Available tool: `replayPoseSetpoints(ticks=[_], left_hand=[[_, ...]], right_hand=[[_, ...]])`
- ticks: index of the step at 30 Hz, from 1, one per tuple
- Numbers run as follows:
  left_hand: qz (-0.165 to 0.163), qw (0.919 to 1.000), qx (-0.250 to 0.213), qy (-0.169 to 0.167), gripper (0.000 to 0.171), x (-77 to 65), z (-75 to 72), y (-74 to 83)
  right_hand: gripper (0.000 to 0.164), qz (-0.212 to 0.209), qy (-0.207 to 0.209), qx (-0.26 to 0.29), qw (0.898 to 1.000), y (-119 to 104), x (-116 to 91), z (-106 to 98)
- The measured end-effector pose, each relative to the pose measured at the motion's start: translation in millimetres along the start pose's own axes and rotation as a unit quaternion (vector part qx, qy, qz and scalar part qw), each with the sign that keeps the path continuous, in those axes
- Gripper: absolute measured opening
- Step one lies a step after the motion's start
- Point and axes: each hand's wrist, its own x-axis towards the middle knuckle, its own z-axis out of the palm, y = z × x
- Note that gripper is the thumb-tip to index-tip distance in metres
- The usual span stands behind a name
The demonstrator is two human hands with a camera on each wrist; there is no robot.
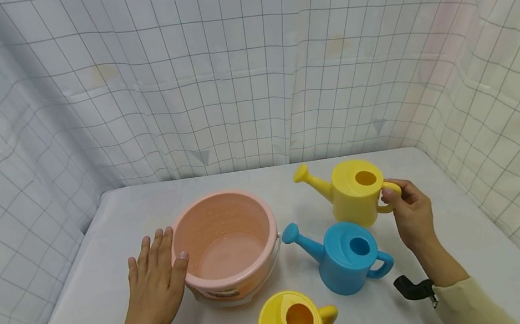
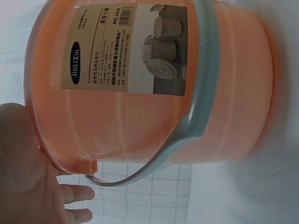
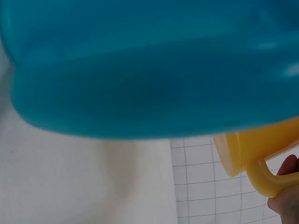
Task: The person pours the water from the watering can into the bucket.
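Observation:
A pink bucket stands on the white table, its grey handle hanging down the labelled side. My left hand rests with straight fingers against the bucket's left rim. My right hand pinches the handle of a yellow watering can at the back right; its spout points left toward the bucket. Just in front of that can stands a blue watering can, which fills much of the right wrist view. Nearest me is another yellow watering can, its spout to the left, partly cut off by the frame.
White cloth walls with a dark grid enclose the table at the back and both sides. A black wrist camera mount juts from the right wrist, close to the blue can's handle.

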Motion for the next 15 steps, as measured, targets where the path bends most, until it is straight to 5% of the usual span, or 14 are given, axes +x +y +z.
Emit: replayPoseSetpoints(ticks=[15], left_hand=[[-0.001, 1.0000, -0.001, -0.002, 0.060, -0.6, -0.3, 0.9]], right_hand=[[0.028, 0.029, -0.002, -0.067, 0.997, 18, -5, -1]])
